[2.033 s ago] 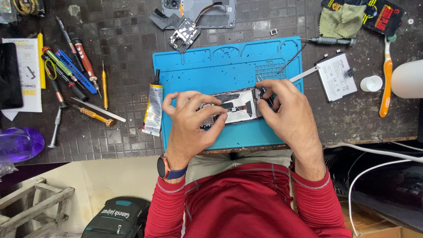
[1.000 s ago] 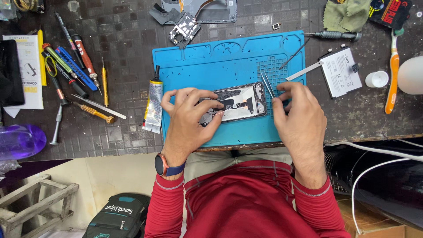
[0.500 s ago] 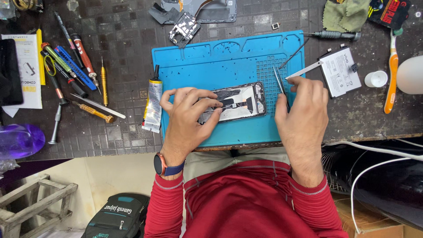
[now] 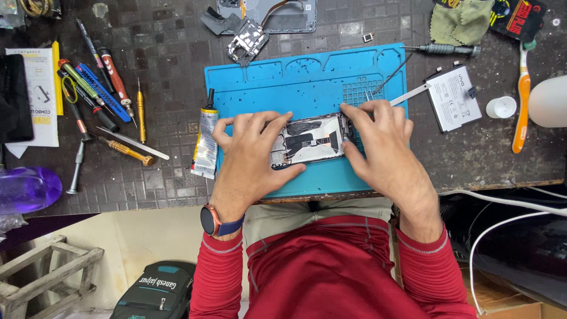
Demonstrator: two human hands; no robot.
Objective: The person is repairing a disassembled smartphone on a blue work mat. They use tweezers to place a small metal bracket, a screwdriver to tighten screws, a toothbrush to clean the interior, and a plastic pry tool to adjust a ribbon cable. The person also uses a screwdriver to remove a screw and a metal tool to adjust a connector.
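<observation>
Seeing opened grey phone chassis (image 4: 310, 140) at frame centre on blue silicone mat (image 4: 307, 82), long axis left-right; my left hand (image 4: 251, 150) clamps left end, right hand (image 4: 384, 147) pinches right end, equally near.

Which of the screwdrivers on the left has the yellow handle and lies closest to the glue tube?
The short yellow-handled screwdriver, lying slanted just left of the glue tube; the other yellow one stands farther up.

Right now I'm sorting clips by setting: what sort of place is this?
Probably a phone-repair bench: an opened phone lies on a blue repair mat, with screwdrivers to one side and a removed battery to the other.
</observation>
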